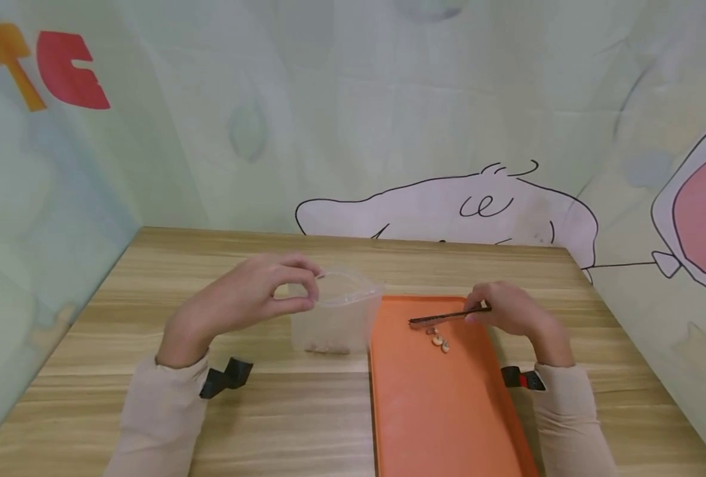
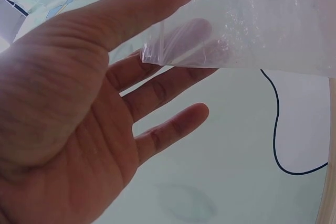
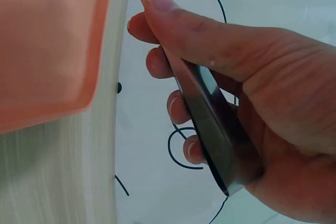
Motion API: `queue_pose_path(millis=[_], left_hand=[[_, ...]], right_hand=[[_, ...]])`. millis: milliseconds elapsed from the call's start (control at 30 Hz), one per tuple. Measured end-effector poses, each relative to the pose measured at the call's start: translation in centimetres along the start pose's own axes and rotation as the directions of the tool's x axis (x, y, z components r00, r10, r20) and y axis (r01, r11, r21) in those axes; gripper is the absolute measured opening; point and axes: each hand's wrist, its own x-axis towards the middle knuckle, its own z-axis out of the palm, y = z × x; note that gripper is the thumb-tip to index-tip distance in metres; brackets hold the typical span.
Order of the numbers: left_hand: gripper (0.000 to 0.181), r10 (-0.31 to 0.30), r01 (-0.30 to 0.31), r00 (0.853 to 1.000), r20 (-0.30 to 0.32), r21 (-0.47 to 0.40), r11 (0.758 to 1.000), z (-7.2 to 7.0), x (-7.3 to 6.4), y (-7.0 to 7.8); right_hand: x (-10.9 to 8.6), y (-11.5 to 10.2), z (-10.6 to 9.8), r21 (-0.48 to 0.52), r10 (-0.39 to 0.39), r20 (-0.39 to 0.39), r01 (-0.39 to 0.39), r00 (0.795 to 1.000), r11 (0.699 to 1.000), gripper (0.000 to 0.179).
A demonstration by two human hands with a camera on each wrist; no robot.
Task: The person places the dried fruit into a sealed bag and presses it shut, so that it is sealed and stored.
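My left hand (image 1: 263, 291) pinches the upper left edge of a clear zip bag (image 1: 332, 324) between thumb and fingers. The bag's mouth gapes, and a few small pale pieces (image 1: 327, 348) lie along its bottom. In the left wrist view the thumb lies on one side of the plastic (image 2: 262, 24), with fingers behind it. Metal tongs (image 3: 215, 124) are gripped by my right hand (image 1: 504, 306), their tips over the orange tray (image 1: 430, 411). Just below the tips, several small pale nut-like pieces (image 1: 438, 340) sit on the tray; their exact kind is unclear.
The tray stands right of the bag on a wood-grain table (image 1: 287, 424). A printed cloth backdrop (image 1: 353, 132) rises along the table's back and sides. Black straps with small devices (image 1: 228, 377) are on both wrists.
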Motion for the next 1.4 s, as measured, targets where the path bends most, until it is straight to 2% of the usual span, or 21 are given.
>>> queue_pose_path(millis=[100,200,300,333,400,433,500,567,600,667,700,833,933,1067,1233,1333,1400], left_hand=[[0.013,-0.001,0.001,1.0,-0.001,0.004,1.0,0.0,-0.1,0.0],[0.013,-0.003,0.003,1.0,0.002,0.011,1.0,0.0,-0.1,0.0],[0.011,0.0,0.0,1.0,0.002,0.016,1.0,0.0,-0.1,0.0],[0.011,0.003,-0.003,1.0,0.003,0.017,1.0,0.0,-0.1,0.1],[0.01,0.008,-0.008,1.0,0.002,0.017,1.0,0.0,-0.1,0.1],[0.011,0.01,-0.011,1.0,0.001,0.017,1.0,0.0,-0.1,0.1],[0.011,0.017,-0.017,1.0,-0.001,0.022,1.0,0.0,-0.1,0.1],[0.011,0.021,-0.021,1.0,-0.001,0.023,1.0,0.1,0.0,0.1],[0.011,0.023,-0.023,1.0,-0.002,0.024,0.999,0.1,0.0,0.1],[0.011,0.029,-0.029,1.0,-0.003,0.026,0.999,0.1,0.0,0.2],[0.011,0.03,-0.03,1.0,-0.004,0.026,0.999,0.1,-0.1,0.2],[0.011,0.037,-0.037,0.999,-0.009,0.029,0.999,0.1,-0.1,0.2],[0.012,0.04,-0.04,0.999,-0.013,0.035,0.999,0.1,0.0,0.3],[0.012,0.044,-0.044,0.999,-0.009,0.037,0.998,0.1,0.2,0.3],[0.012,0.039,-0.039,0.999,-0.009,0.028,0.999,0.1,0.1,0.2],[0.012,0.034,-0.034,0.999,-0.013,0.031,0.999,0.1,0.0,0.2],[0.013,0.03,-0.03,0.999,-0.014,0.033,0.999,0.2,0.0,0.2]], right_hand=[[-0.1,-0.2,-0.2,-0.015,-0.02,-0.04,0.019,0.999,1.0,0.004],[-0.4,-0.5,-0.6,-0.01,-0.041,-0.117,0.041,0.992,0.999,0.004],[-0.9,-1.3,-1.3,-0.006,-0.074,-0.248,0.075,0.966,0.997,0.004],[-1.0,-1.7,-1.5,-0.006,-0.096,-0.303,0.099,0.948,0.995,0.004],[-1.3,-2.7,-2.0,-0.018,-0.161,-0.426,0.17,0.89,0.985,0.007],[-1.4,-3.3,-2.2,-0.031,-0.191,-0.478,0.2,0.857,0.979,0.01],[-1.5,-4.7,-2.5,-0.059,-0.262,-0.576,0.28,0.775,0.958,0.017],[-1.3,-6.1,-2.6,-0.073,-0.315,-0.64,0.352,0.701,0.933,0.024],[-1.1,-6.8,-2.5,-0.076,-0.335,-0.657,0.382,0.676,0.921,0.025],[-0.8,-8.1,-2.2,-0.077,-0.365,-0.671,0.43,0.645,0.9,0.022],[-0.6,-8.6,-1.9,-0.075,-0.378,-0.669,0.448,0.64,0.891,0.019],[-0.3,-9.6,-1.4,-0.064,-0.381,-0.638,0.448,0.669,0.892,0.019],[-0.8,-9.0,-1.7,-0.044,-0.325,-0.627,0.385,0.708,0.922,0.025],[-2.2,-7.0,-2.8,-0.03,-0.229,-0.57,0.259,0.789,0.965,0.025],[-3.5,-3.9,-3.9,-0.066,-0.115,-0.43,0.096,0.895,0.993,0.019],[-3.8,-2.3,-4.1,-0.082,-0.055,-0.321,0.03,0.945,0.996,0.016],[-3.7,-1.3,-4.0,-0.068,-0.021,-0.236,0.005,0.972,0.998,0.014]])
